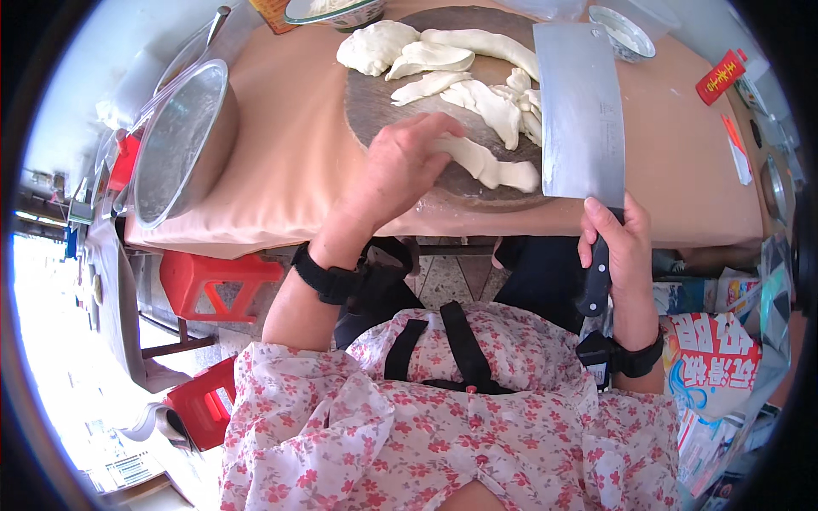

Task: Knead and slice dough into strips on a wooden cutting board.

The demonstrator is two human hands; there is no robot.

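My left hand [400, 166] grips the near end of a long strip of white dough [490, 164] that lies on a round wooden board [375, 98]. My right hand [615, 243] is closed around the black handle of a broad steel cleaver [579, 111], whose blade is held flat over the board's right side, just right of the strip. Several more dough strips and a bigger lump [379, 44] lie across the far part of the board.
A large steel bowl [175, 145] sits at the table's left edge. Small patterned bowls [622, 32] stand at the back, a red packet [720, 77] at right. Red plastic stools [213, 285] stand under the table; printed bags [711, 358] pile at lower right.
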